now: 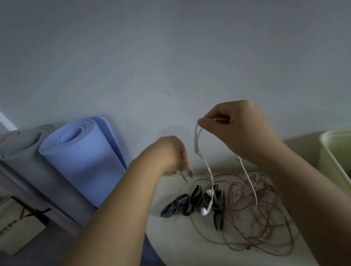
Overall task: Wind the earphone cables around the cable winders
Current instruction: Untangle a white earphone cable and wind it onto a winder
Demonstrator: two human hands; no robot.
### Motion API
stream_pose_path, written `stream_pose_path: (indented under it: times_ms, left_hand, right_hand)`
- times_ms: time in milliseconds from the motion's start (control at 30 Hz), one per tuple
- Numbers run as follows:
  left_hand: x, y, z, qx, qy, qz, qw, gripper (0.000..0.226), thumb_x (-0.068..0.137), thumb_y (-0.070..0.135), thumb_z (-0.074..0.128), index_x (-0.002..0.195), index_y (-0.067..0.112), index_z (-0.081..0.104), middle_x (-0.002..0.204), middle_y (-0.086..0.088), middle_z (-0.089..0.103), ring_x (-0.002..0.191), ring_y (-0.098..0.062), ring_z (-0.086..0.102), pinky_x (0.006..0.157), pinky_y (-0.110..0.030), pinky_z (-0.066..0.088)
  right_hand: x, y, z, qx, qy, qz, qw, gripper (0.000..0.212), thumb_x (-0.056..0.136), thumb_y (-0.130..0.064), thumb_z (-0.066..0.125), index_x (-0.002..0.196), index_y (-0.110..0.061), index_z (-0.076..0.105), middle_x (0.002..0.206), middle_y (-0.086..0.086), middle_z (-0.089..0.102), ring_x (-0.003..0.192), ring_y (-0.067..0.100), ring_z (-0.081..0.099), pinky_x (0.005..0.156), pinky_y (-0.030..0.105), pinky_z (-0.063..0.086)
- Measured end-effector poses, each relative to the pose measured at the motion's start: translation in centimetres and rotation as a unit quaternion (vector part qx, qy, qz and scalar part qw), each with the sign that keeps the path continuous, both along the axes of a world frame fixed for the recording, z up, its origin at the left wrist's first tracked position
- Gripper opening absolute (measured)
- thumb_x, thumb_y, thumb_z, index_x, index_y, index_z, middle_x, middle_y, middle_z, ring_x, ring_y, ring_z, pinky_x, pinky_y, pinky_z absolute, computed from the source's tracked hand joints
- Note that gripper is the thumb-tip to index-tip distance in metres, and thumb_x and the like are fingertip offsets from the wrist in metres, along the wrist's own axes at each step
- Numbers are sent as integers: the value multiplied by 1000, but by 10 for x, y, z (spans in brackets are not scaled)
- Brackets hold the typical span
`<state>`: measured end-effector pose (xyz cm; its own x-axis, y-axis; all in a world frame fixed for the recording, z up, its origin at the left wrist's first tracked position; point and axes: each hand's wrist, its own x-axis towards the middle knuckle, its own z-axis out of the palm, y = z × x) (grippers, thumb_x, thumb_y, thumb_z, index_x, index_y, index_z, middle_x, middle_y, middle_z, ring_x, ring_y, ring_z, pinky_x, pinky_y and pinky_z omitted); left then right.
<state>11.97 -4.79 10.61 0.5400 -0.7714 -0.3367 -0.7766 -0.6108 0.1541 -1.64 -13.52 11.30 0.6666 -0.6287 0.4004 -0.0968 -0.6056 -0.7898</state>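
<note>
The right hand [235, 128] pinches one white earphone cable [208, 169] aloft, its two earbuds [205, 210] dangling over four dark cable winders [173, 208] (count unsure under the tangle) on the table [188, 256]. The left hand [168, 154] is blurred, so I cannot tell its grip; pink cable [252, 224] lies heaped beside the winders.

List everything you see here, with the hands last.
earphones: one set, white, hanging from the right hand over the table
pink cables: tangled pile, count unclear, on table
winders: several, black and grey, on table left of pile
table: one, white, centre
mats: three rolled, blue, grey, pink, left by wall
bin: one, cream, right, tools inside
left hand: pinches thin grey cable end, blurred
right hand: pinches earphones' cable
</note>
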Motion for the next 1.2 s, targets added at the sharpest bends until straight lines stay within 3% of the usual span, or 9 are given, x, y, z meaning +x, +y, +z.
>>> stream_pose_path:
  times_ms: [67, 133, 267, 400, 567, 633, 700, 867, 1200]
  left_hand:
    - [7, 12, -3, -99, -69, 13, 993, 19, 89, 25, 66, 103, 13, 71, 104, -1, 70, 97, -20, 66, 88, -36, 53]
    - [8, 26, -4, -252, -58, 38, 965, 18, 90, 24, 65, 107, 20, 69, 97, 7, 70, 94, -14, 66, 85, -35, 53]
    - [-14, 57, -7, -450, 208, 132, 858, 19, 93, 15, 60, 103, 30, 66, 93, 11, 71, 80, -3, 69, 67, -14, 50]
    - [-36, 77, -23, -514, 392, 196, 737, 24, 95, 10, 54, 100, 27, 71, 94, 1, 74, 83, -10, 70, 66, -20, 49]
    - [-45, 88, -43, -534, 484, 191, 667, 21, 89, 18, 57, 101, 17, 73, 93, -6, 72, 79, -10, 65, 66, -21, 49]
    - [-45, 93, -52, -534, 485, 177, 670, 23, 77, 31, 62, 93, 24, 77, 92, -5, 73, 79, -8, 65, 66, -19, 51]
    - [-44, 95, -58, -515, 457, 162, 707, 31, 67, 38, 68, 95, 26, 75, 99, -5, 74, 84, -7, 67, 70, -18, 51]
    - [-45, 91, -60, -460, 402, 136, 780, 17, 83, 16, 70, 98, 21, 69, 83, 10, 75, 76, -1, 68, 67, -11, 49]
    - [-49, 88, -71, -385, 446, 99, 802, 16, 85, 11, 69, 97, 21, 70, 73, 16, 70, 69, 5, 62, 63, -13, 48]
  right_hand:
    - [-2, 4, 3, -12, 15, 26, 999, 14, 87, -25, 66, 76, -17, 71, 57, -13, 60, 46, -9, 49, 45, 5, 34]
    - [-5, 7, 7, -32, 39, 64, 997, 14, 87, -24, 65, 75, -20, 70, 65, -9, 66, 46, -11, 49, 45, 5, 34]
    - [-10, 17, 16, -41, 78, 131, 987, 12, 87, -23, 65, 75, -24, 70, 56, -18, 62, 45, -10, 49, 43, 7, 33]
    - [-12, 28, 23, -49, 69, 180, 980, 7, 86, -17, 67, 85, -15, 73, 44, -31, 50, 46, -15, 49, 46, 3, 35]
    - [-8, 37, 19, -51, 58, 206, 976, 4, 85, -14, 68, 84, -12, 72, 43, -30, 51, 46, -16, 49, 47, 1, 35]
    - [-5, 38, 14, -43, 48, 200, 978, 3, 84, -11, 69, 85, -10, 72, 45, -24, 53, 46, -16, 49, 47, 1, 35]
    - [-1, 38, 9, -34, 40, 194, 980, 4, 83, -10, 70, 86, -7, 72, 56, -21, 56, 46, -15, 50, 48, 2, 36]
    - [16, 38, -7, -1, -1, 158, 987, 4, 81, -12, 72, 79, -15, 72, 67, -17, 66, 59, -10, 59, 58, 5, 42]
    - [30, 25, -33, 106, -94, 73, 987, 11, 83, -15, 71, 75, -22, 69, 72, -12, 70, 72, -1, 64, 67, 10, 46]
